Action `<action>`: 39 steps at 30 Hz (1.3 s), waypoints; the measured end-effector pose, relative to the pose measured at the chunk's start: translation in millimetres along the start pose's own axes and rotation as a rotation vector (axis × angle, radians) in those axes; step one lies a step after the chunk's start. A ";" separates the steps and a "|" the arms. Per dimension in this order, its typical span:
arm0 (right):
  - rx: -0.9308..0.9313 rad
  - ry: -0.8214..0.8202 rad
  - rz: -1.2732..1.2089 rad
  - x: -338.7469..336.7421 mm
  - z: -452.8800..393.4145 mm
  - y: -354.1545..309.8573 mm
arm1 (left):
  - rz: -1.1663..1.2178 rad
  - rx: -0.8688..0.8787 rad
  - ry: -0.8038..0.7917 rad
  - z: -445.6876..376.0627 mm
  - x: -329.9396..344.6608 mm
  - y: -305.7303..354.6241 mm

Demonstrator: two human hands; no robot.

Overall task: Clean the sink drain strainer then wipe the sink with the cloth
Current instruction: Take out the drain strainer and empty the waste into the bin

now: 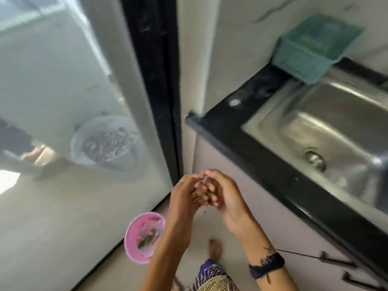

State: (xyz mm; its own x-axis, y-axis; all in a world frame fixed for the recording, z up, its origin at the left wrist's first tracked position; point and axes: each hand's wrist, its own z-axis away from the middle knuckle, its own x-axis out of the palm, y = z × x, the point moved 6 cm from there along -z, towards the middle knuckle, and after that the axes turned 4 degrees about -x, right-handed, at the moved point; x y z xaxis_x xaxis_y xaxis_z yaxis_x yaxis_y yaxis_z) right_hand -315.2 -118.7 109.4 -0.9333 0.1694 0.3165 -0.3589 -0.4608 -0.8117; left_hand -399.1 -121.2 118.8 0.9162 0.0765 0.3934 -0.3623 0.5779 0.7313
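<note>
My left hand (184, 196) and my right hand (224, 192) meet in front of me, above the floor. Their curled fingers close round a small thing, probably the drain strainer (197, 199), which is almost wholly hidden; only a thin metal edge shows. A small scrap (203, 210) hangs in the air just under the hands. Below and to the left a pink bin (144, 236) with green scraps in it stands on the floor. At the right is the steel sink (327, 131), its round drain (315, 160) in the basin floor.
A black counter edge (262, 164) frames the sink, with drawer fronts and dark handles (336, 260) below. A teal basket (315, 49) sits at the sink's back corner. A glass door (84, 122) with a black frame fills the left. My bare foot (214, 248) is on the floor.
</note>
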 end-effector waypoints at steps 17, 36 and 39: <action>0.014 0.653 0.701 -441.5 -81.2 -152.8 | -1.413 0.075 -0.325 -245.1 384.8 -113.6; 0.204 0.255 1.518 -473.0 -159.7 -82.6 | -1.748 -0.099 -0.249 -305.9 367.8 -186.1; 0.180 0.216 1.487 -460.2 -165.3 -80.3 | -1.634 -0.179 -0.228 -304.5 357.4 -177.3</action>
State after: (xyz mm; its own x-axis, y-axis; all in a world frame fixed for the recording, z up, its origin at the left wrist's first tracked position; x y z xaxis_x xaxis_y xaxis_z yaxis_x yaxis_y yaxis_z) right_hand 141.8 -15.7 -52.2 -0.4242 -0.4191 -0.8027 0.8753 -0.4170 -0.2448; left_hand 44.8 51.1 -40.0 0.2363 -0.7682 -0.5951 0.9313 0.0042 0.3643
